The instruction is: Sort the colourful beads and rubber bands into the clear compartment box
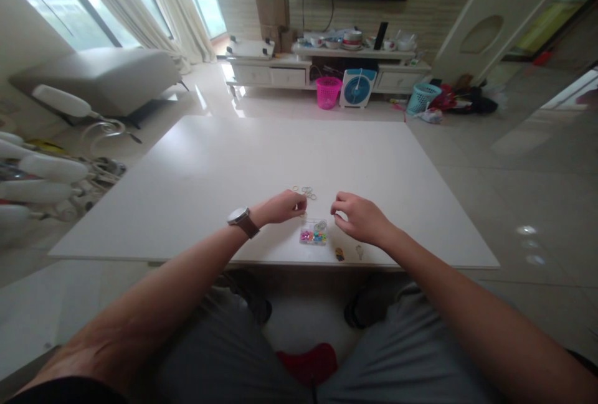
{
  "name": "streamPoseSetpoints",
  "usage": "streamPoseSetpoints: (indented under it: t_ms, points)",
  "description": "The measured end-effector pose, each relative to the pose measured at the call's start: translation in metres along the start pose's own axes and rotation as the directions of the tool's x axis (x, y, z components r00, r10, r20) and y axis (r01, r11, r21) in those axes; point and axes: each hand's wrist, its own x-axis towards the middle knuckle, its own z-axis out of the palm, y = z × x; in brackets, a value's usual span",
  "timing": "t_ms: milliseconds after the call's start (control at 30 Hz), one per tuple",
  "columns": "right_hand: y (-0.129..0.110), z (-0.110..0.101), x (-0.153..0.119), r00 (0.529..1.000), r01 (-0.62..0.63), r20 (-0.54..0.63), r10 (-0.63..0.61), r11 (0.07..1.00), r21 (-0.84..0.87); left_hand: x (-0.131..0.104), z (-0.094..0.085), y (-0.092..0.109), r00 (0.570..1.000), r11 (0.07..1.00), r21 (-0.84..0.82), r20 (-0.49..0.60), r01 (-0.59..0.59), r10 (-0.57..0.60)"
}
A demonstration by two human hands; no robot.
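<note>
Above the near part of the white table (261,161), my left hand (290,206) is closed in a pinch; what it holds, if anything, is too small to make out. Several metal rings (307,192) lie just beyond its fingertips. My right hand (362,216) hovers to the right, fingers curled and thumb apart, with nothing visible between them. Between and below both hands sits a clear compartment box (313,233) with colourful small pieces and some rings inside. A small yellow-and-dark charm (339,254) and a key (359,252) lie near the table's front edge.
White padded chair parts (51,167) stand left of the table, and a grey bench (98,80) is beyond them. Past the far edge are a pink basket (327,94), a blue fan (357,88) and a low cabinet (289,75). A red seat (308,363) shows between my legs.
</note>
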Motion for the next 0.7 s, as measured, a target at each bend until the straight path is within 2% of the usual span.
streamPoseSetpoints:
  t_ms: [133, 300, 567, 700]
  points:
    - [0.002, -0.006, 0.000, 0.996, -0.066, -0.061, 0.067, 0.998, 0.020, 0.005, 0.012, 0.022, 0.995, 0.995, 0.007, -0.039, -0.095, 0.096]
    - [0.001, -0.006, -0.001, 0.995, -0.068, -0.073, 0.071, 0.997, 0.037, 0.013, 0.026, 0.034, 0.986, 0.987, 0.044, -0.043, -0.157, 0.159]
    - [-0.002, -0.006, -0.003, 0.996, -0.066, -0.053, 0.068, 0.997, 0.046, 0.019, 0.035, 0.042, 0.994, 0.983, 0.147, 0.019, -0.108, 0.107]
    - [-0.003, -0.007, -0.005, 0.997, -0.061, -0.049, 0.062, 0.997, 0.037, 0.020, 0.035, 0.039, 0.989, 0.979, 0.138, 0.027, -0.150, 0.148]
